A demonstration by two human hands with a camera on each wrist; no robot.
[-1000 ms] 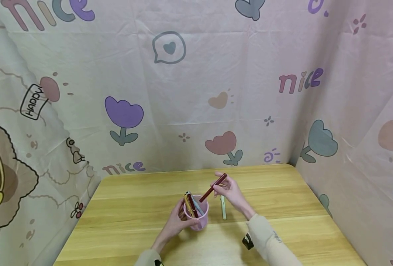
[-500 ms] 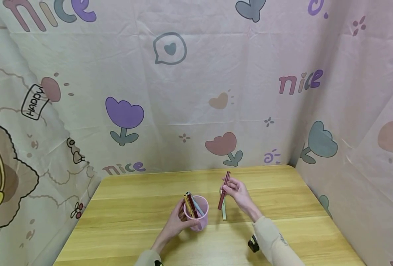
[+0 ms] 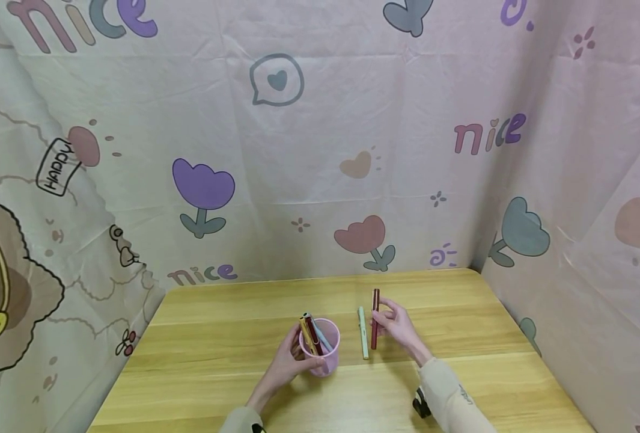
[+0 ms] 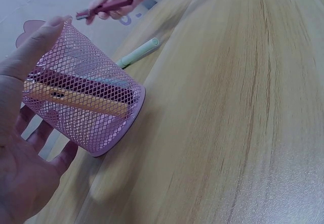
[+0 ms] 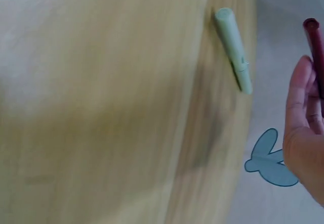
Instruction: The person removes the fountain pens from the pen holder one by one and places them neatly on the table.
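Observation:
My left hand grips a pink mesh pen cup, thumb at the rim and fingers round its far side. Inside the cup lean a yellow pen, a dark red pen and a light blue pen. My right hand pinches another dark red pen, held nearly in line with the pale green pen that lies on the table just left of it. In the left wrist view the cup's mesh wall shows the pens through it.
The wooden table carries the cup and the green pen. A printed curtain hangs behind its back edge and along both sides. A black wrist device shows under the right sleeve.
My right hand has moved right and toward me from beside the cup with the dark red pen, passing over the green pen. The pen has turned from slanted to nearly lengthwise. My left hand stays put.

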